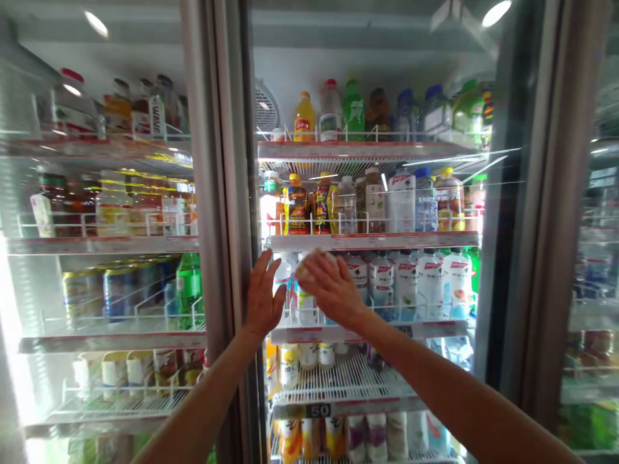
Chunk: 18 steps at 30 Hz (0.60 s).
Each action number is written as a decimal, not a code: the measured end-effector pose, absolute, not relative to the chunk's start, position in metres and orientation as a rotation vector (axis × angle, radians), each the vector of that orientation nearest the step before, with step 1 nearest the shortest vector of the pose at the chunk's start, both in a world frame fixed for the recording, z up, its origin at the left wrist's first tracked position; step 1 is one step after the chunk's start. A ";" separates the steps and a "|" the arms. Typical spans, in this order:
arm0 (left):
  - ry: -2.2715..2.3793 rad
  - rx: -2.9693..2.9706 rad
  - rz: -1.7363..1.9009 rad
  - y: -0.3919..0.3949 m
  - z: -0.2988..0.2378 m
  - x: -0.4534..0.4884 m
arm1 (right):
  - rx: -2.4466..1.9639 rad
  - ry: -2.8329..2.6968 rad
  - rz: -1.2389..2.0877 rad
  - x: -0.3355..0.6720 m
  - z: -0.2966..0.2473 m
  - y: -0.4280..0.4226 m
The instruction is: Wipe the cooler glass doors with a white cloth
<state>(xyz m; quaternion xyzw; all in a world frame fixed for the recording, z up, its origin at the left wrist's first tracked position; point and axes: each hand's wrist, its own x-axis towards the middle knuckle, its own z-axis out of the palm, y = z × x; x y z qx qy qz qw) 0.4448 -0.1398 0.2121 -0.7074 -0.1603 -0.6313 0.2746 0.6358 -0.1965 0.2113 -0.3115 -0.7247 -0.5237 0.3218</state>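
Apparently, the step in hand is pressing a cloth (331,256) against the glass (382,58) of the middle fridge door. The cloth lies under the right hand (336,283), just below the left half of the second shelf's front edge (382,241) and a little in from the left edge of the glass. The fingers of that hand look pressed together, bent over the cloth and holding it; blur hides whether the tips pinch it.

The left hand (264,293) holds nothing. Its fingers point up, slightly spread, with the thumb apart, beside the frame (236,193) at the left edge of the glass. Whether its tips touch the glass, I cannot tell.

Done well, this calls for a flat palm, even pressure and cloth under every fingertip, since bare skin would likely smudge. If the left hand needs support, the frame seems a better place than the glass. The strip along the left edge is probably easiest to miss, so the cloth should sit snug there. The bottles (382,283) stand behind the glass and need no handling.
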 end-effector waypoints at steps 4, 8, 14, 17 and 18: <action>-0.522 -1.835 -1.632 -0.139 0.200 0.456 | -0.926 -1.801 -1.299 0.641 0.207 -0.199; -0.524 -1.829 -1.496 -0.144 0.175 0.472 | -0.827 -2.003 -1.358 0.664 0.155 -0.212; -0.553 -1.765 -1.477 -0.146 0.158 0.481 | -1.101 -1.274 -1.298 0.729 0.164 -0.229; -0.551 -1.751 -1.472 -0.145 0.161 0.481 | -1.141 -1.205 -1.267 0.714 0.153 -0.227; -0.552 -1.750 -1.470 -0.144 0.162 0.481 | -1.137 -1.291 -1.263 0.704 0.143 -0.225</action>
